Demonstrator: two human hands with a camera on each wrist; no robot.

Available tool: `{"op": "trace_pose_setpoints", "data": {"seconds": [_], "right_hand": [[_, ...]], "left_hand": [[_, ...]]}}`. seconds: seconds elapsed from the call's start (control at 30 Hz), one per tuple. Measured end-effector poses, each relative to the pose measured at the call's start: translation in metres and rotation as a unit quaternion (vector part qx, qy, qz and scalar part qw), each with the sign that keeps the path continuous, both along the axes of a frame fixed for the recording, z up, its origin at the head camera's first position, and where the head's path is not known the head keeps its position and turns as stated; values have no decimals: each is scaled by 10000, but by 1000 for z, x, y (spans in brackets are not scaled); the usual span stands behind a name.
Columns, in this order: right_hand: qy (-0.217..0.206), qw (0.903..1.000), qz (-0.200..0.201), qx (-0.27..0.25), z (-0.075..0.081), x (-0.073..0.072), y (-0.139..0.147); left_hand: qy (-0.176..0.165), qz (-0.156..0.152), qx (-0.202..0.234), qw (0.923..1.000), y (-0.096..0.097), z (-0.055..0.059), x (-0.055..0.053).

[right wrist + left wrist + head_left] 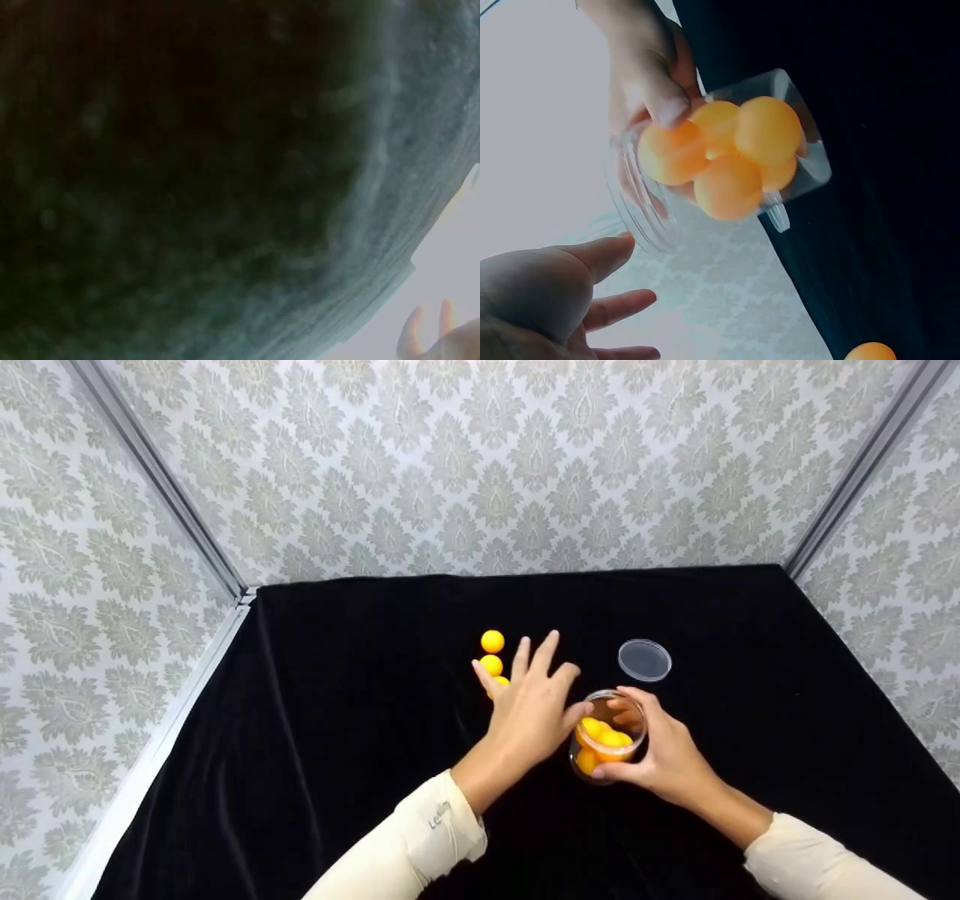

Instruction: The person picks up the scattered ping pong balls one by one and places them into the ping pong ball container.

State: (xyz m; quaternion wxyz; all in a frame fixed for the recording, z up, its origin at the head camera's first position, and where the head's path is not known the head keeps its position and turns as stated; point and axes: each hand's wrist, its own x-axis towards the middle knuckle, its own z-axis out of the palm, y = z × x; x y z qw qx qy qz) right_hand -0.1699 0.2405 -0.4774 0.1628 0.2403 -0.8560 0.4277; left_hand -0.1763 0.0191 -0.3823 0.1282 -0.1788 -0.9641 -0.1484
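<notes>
Clock hours are read with 12 at the head view's far edge. Starting at the left, a cream sleeve with dark lettering (pixel 424 836) is seen on the black velvety cloth (pixel 360 697). Three smooth orange balls (pixel 492 641) are set out in a short row running roughly from 6 to 12 o'clock; the nearest is partly covered by the little finger of the left hand (pixel 531 709), and whether it is touched cannot be told. That hand is held spread, its fingers pointed toward 11 to 1 o'clock, with nothing grasped; its thumb tip is brought right to the rim of a clear, round-mouthed plastic jar (pixel 611 751), though contact cannot be confirmed. The jar is placed between 3 and 4 o'clock from that hand. It is tilted, its long axis running toward 1 o'clock and its mouth turned upward at that end. Several orange balls (pixel 607 737) are contained in it. Beyond it, toward 1 o'clock, a clear, round, flat lid (pixel 645 660) is laid on the cloth. At the right, the jar is firmly gripped by the right hand (pixel 667 750), with its fingers and thumb curled round the side.
</notes>
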Motion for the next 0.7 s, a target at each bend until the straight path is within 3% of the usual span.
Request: {"op": "trace_pose_setpoints", "data": {"seconds": [0.23, 0.4, 0.7], "right_hand": [[27, 9999, 72, -84, 0, 0, -1], [-1, 10000, 33, -75, 1, 1, -1], [-85, 9999, -21, -68, 1, 1, -1]], "left_hand": [[-227, 203, 323, 9990, -13, -5, -10], [-305, 368, 305, 9984, -24, -9, -18], [-379, 638, 258, 9969, -40, -28, -31]]}}
